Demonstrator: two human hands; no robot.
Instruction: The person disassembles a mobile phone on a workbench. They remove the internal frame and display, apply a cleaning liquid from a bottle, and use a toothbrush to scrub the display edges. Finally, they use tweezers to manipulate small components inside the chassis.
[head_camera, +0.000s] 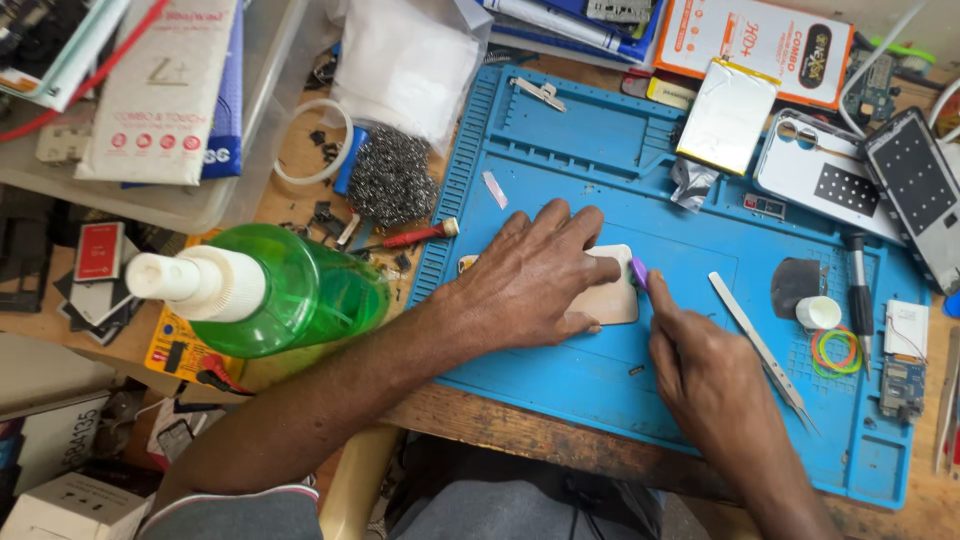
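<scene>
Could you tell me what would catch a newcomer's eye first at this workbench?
Probably the bright blue work mat filling the middle of the bench, where the left hand presses flat on a pale slab-shaped device while the right hand holds a small purple pick at its edge. Next, the translucent green spray bottle lying on its side at left, and slim tweezers beside the right hand.

A worn brown wooden workbench (520, 435) fills the view, its bare front edge scuffed and chipped. A clear plastic storage bin (262, 100) sits at its back left corner. Even, soft daylight falls across the surface, casting only faint shadows. No wall or window shows.
</scene>
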